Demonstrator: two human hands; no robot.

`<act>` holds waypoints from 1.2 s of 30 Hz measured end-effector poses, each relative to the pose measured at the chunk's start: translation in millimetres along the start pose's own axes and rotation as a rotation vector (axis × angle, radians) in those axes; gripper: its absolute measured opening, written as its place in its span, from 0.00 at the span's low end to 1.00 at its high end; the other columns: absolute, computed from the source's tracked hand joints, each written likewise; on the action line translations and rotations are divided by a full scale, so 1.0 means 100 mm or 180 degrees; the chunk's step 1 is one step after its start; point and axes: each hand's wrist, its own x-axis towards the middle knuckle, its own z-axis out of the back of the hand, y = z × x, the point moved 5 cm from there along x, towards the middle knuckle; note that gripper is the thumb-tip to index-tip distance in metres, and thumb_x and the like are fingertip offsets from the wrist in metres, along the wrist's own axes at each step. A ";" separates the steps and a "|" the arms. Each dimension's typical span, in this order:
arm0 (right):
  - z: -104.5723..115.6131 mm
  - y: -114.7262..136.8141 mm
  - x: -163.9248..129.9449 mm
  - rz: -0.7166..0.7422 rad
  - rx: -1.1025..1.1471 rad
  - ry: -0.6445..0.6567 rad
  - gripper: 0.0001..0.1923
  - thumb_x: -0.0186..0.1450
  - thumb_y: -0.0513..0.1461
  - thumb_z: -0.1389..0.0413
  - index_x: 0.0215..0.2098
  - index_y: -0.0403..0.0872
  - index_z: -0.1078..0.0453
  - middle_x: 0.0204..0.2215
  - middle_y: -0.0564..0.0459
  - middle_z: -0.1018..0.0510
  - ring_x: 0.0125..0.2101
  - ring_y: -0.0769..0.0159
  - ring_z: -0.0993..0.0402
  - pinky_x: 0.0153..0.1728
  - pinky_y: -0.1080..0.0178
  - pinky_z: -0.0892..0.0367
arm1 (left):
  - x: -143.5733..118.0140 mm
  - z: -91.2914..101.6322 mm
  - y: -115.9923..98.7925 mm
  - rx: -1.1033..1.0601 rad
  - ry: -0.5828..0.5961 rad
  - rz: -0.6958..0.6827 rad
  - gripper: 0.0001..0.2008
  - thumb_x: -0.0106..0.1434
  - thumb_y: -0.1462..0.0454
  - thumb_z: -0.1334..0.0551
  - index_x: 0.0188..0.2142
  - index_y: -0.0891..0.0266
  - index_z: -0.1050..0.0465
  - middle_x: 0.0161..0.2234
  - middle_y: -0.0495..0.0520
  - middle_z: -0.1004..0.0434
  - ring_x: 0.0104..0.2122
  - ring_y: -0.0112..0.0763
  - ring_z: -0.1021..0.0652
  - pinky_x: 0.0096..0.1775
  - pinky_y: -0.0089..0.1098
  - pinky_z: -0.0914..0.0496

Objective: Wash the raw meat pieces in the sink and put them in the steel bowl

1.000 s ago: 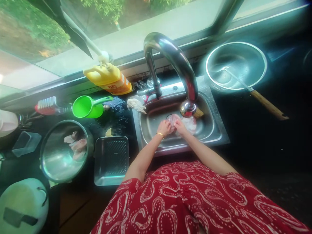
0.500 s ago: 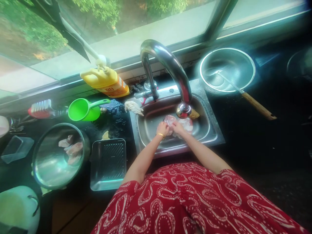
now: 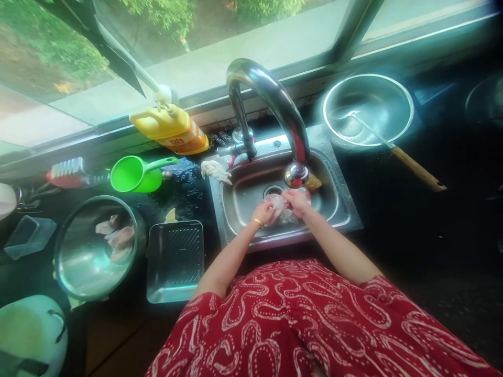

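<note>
Both hands in sink (image 3: 334,212), below tap (image 3: 295,175). Left hand (image 3: 264,212) and right hand (image 3: 297,201) each grip the pale meat piece (image 3: 281,205) between them, fingers closed on it. Bowl (image 3: 78,267) on tabletop (image 3: 412,225) at left.

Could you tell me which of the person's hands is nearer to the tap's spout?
Right. The right hand is just below the spout; the left hand sits lower and further left in the sink.

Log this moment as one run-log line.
left hand: grips pale meat piece | right hand: grips same piece | where: over sink, below faucet
</note>
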 end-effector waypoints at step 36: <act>0.09 0.04 0.05 0.0820 0.0235 -0.1058 0.09 0.55 0.43 0.45 0.25 0.48 0.41 0.16 0.61 0.36 0.18 0.72 0.39 0.20 0.69 0.42 | -0.26 0.19 0.10 -0.1924 0.0358 0.0084 0.07 0.48 0.67 0.40 0.29 0.66 0.27 0.23 0.47 0.31 0.25 0.26 0.31 0.31 0.27 0.35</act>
